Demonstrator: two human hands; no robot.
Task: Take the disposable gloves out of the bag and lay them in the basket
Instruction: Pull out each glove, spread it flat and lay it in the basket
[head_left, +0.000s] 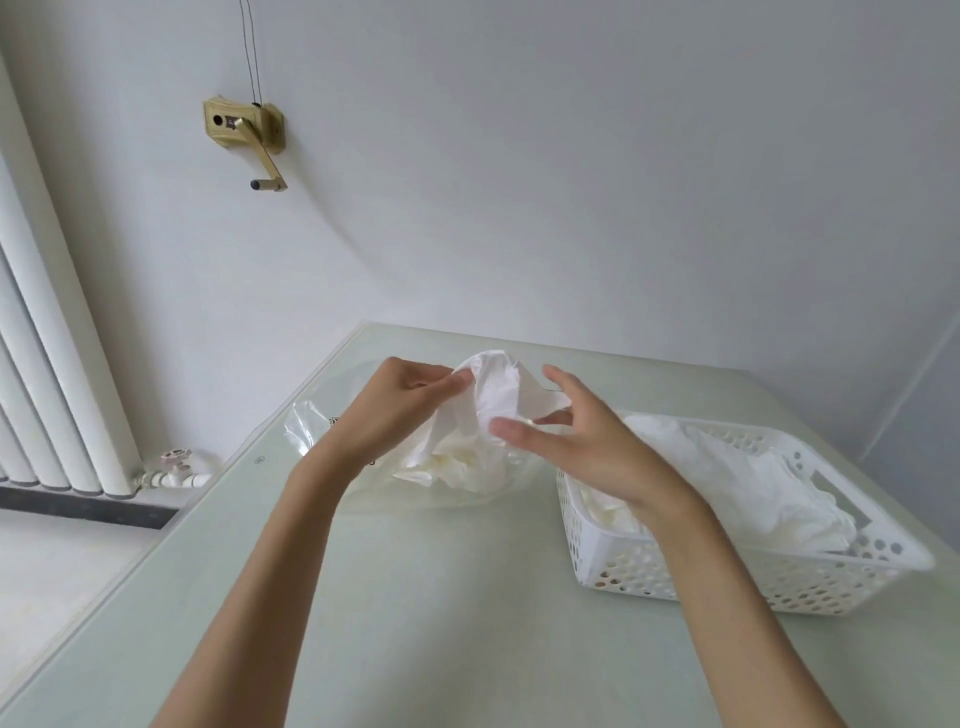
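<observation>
Two hands were up, left (400, 402) and right (569, 434), with one loose bunch of gloves (480, 415) between them, too crumpled to count singly. One clear bag (311, 428) lay under the left. One white basket (769, 566) sat right of the right hand, one pile of gloves (727, 467) inside.

A pale green glass-topped table (415, 597) meets a plain white wall (571, 182); a white radiator (47, 364) stands left.
</observation>
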